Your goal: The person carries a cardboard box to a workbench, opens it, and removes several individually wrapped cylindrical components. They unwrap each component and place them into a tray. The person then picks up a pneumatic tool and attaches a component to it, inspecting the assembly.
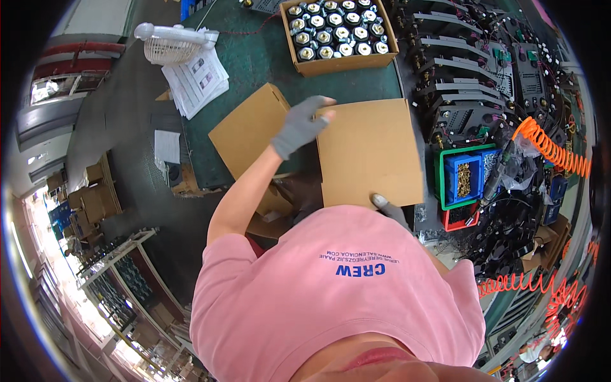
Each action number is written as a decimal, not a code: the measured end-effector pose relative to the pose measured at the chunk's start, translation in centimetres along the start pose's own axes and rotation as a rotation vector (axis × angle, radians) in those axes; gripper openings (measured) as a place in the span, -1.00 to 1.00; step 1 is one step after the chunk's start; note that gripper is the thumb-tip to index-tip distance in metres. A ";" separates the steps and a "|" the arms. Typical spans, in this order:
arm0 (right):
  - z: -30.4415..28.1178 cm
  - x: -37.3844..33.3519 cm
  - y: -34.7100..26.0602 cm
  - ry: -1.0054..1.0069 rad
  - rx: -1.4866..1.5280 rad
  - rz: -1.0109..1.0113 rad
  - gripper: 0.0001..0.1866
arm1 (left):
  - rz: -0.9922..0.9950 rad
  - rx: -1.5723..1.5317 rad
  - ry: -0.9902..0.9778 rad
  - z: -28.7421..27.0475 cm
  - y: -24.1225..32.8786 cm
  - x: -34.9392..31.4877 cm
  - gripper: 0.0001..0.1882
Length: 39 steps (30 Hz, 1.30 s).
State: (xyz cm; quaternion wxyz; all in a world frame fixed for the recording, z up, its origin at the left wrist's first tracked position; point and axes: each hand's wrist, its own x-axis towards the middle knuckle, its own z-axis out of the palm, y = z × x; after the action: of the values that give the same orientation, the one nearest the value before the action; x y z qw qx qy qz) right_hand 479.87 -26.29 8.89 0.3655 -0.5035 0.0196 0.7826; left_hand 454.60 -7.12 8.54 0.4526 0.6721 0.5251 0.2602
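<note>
Cardboard [369, 153] is right in front of my chest, at the near side of the green table [248, 67]. My right hand [393, 212] grips its 6 o'clock edge, grey-gloved thumb on top (fingers hidden below). My left hand [300, 126], also gloved, is at its 10 o'clock corner, thumb and a bare fingertip apart; can't tell if it's clamped on. Going round from the cardboard: second carton [245, 134] at 9 to 10, tilted, just beside my left wrist; papers [196, 83] at 10, farther off; open box [347, 63] of black parts with metal hex tops near 12; metal units [461, 86] at 2; orange coil hose [554, 149] at 3; green bin [440, 181] near 4, blue bin [450, 181] inside holding brass bits.
</note>
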 end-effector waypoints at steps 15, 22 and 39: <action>14.5 15.7 -18.1 0.032 -1.615 -1.288 -0.47 | -0.202 0.509 0.802 -2.4 -5.8 -11.3 -0.62; 17.7 16.0 -11.9 -0.554 -1.868 -1.462 -0.60 | -0.493 0.872 1.005 -0.6 -8.1 -15.1 -0.46; 26.4 22.5 2.6 -0.551 -2.270 -1.527 -0.15 | -0.505 -1.609 1.352 4.9 -12.9 -17.7 -0.42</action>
State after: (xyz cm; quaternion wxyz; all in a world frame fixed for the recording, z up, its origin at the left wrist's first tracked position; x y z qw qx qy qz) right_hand 452.84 -5.25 2.94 0.0860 -0.2390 -0.9657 0.0530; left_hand 447.06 -24.95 -2.82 0.4183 -0.2327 0.4646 0.7450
